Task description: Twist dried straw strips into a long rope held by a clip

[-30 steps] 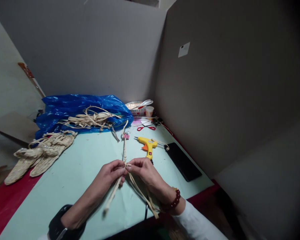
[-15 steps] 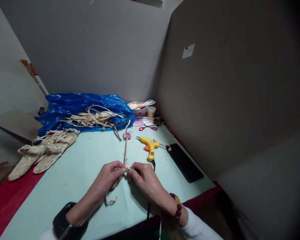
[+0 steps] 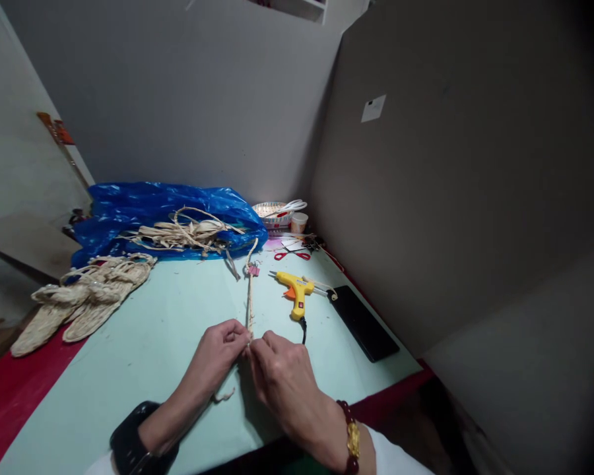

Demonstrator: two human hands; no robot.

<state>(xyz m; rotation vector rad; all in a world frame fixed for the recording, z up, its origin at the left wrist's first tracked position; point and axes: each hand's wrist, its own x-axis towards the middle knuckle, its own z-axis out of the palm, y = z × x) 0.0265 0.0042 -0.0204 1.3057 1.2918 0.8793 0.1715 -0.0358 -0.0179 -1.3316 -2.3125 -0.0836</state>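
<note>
A thin braided straw cord [image 3: 250, 297] runs along the pale green table [image 3: 143, 343] from a pink binder clip [image 3: 251, 270] down to my hands. My left hand [image 3: 218, 353] pinches the near end of the cord with closed fingers. My right hand [image 3: 280, 379] meets it from the right, back upward, fingers closed on the same end. A short loose strand [image 3: 224, 396] curls out below my left hand. A black watch sits on my left wrist and a dark red bead bracelet on my right.
A yellow glue gun [image 3: 296, 291] and a black phone [image 3: 362, 321] lie right of the cord. Red scissors [image 3: 293, 254], a bowl [image 3: 272, 212] and a cup stand at the back. A blue plastic bag [image 3: 163, 214] with loose straw, and woven straw sandals [image 3: 79, 300], lie left.
The long loose strands that hung toward the table edge have been drawn in; only a short curl shows. My right hand has turned over, its back now upward, close against the left.
</note>
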